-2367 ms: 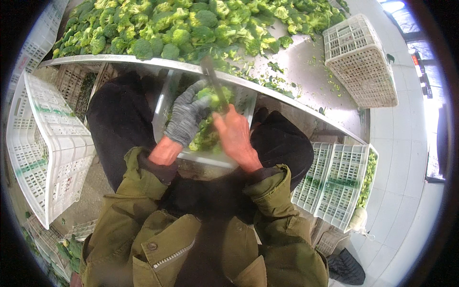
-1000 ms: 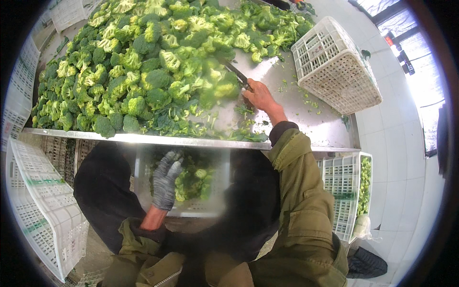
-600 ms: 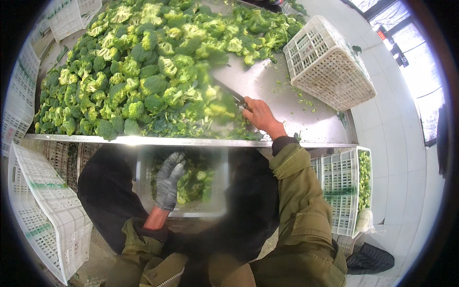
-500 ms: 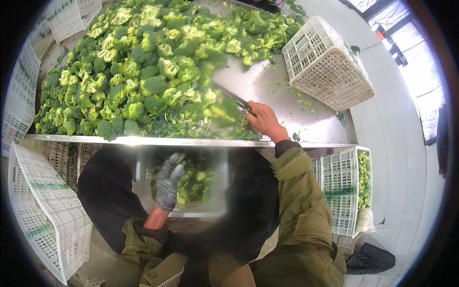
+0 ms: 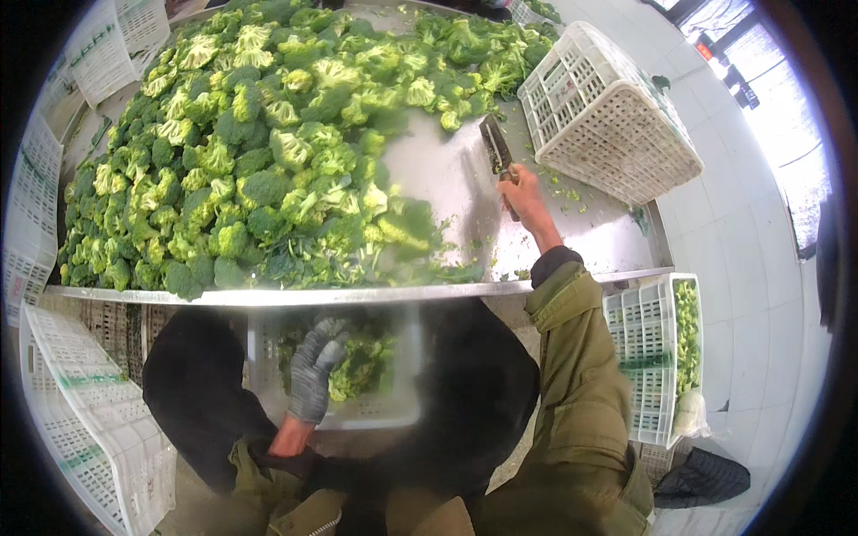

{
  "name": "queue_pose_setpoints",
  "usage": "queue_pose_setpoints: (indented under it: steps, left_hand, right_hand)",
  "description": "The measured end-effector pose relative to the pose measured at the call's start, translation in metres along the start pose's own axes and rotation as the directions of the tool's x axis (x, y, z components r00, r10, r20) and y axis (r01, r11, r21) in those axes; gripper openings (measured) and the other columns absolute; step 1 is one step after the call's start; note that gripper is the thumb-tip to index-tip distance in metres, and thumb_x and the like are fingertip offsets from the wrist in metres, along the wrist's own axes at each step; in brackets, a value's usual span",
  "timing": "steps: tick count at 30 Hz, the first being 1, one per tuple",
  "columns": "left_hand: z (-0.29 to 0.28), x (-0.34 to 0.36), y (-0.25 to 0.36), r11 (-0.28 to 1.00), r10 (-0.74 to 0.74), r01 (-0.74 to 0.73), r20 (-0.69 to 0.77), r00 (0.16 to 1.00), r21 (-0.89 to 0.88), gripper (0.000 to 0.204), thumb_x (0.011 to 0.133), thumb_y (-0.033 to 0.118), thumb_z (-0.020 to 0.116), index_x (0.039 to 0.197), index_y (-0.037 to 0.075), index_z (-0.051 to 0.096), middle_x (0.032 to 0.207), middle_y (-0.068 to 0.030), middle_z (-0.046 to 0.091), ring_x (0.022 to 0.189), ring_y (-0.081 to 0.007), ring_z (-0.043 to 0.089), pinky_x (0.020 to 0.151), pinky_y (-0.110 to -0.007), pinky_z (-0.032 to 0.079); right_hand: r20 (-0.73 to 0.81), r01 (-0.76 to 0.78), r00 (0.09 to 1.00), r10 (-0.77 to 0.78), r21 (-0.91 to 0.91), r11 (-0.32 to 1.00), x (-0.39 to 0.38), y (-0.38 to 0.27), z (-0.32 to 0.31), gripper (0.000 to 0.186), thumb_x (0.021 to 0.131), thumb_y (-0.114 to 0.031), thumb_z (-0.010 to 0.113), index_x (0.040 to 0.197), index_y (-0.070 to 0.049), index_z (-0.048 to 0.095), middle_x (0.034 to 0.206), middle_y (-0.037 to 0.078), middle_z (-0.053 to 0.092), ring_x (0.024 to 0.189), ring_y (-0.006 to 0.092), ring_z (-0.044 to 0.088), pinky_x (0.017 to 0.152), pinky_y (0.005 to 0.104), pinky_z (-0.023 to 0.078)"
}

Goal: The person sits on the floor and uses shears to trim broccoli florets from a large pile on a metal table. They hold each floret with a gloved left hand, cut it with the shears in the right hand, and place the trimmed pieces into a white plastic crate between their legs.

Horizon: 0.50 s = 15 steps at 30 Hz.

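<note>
My right hand point(image 5: 525, 198), bare, is closed round the dark handle of a knife point(image 5: 494, 146) above the metal table, its blade pointing away from me. Beneath the table's front edge, my left hand point(image 5: 315, 368), in a grey glove, hangs over a pale crate point(image 5: 407, 397). Its fingers look loosely bent and apart, with nothing visible in them. Cut broccoli florets point(image 5: 362, 366) lie inside that crate, between my dark-clad legs. A large heap of broccoli point(image 5: 232, 179) covers the left and back of the table, some way left of the knife.
On the table point(image 5: 429, 170), a white slatted crate point(image 5: 617, 125) lies tipped at the right. Another crate point(image 5: 643, 357) filled with green pieces stands at the lower right, beside a dark cloth point(image 5: 702, 478). White crates point(image 5: 98, 420) line the left side.
My right hand has moved right and away from me with the knife, off the heap's edge onto barer metal. The left hand stays over the crate. The view has shifted slightly.
</note>
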State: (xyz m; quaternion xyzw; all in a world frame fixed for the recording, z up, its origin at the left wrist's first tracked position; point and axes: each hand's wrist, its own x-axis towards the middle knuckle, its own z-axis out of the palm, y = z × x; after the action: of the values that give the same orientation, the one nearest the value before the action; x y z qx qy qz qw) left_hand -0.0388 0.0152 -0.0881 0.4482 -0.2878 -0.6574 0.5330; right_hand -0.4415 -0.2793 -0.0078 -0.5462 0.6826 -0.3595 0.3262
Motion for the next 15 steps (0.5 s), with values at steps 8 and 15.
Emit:
queue_pose_setpoints:
  steps: [8,15]
  left_hand:
    - [0.008,0.007,-0.005,0.992,-0.107,0.108,-0.015,0.994,0.06,0.045,0.104,0.015,0.063,0.144,0.0,0.052,0.142,-0.0186,0.06,0.127,-0.0299,0.062,0.106,-0.043,0.053]
    - [0.021,0.012,0.01,0.988,-0.153,0.154,0.089,0.984,0.001,0.048,0.104,0.017,0.062,0.147,0.0,0.05,0.143,-0.0165,0.06,0.129,-0.0306,0.061,0.109,-0.046,0.051]
  right_hand:
    - [-0.068,0.037,0.997,-0.029,0.123,0.992,0.073,0.004,0.008,0.02,0.092,-0.008,0.067,0.108,0.0,0.057,0.076,0.005,0.059,0.056,0.0127,0.057,0.044,0.0299,0.047]
    - [-0.104,-0.01,0.995,0.009,-0.009,1.0,0.13,0.02,0.01,0.012,0.091,-0.009,0.067,0.101,-0.003,0.061,0.071,0.005,0.058,0.057,0.0146,0.059,0.045,0.0321,0.046]
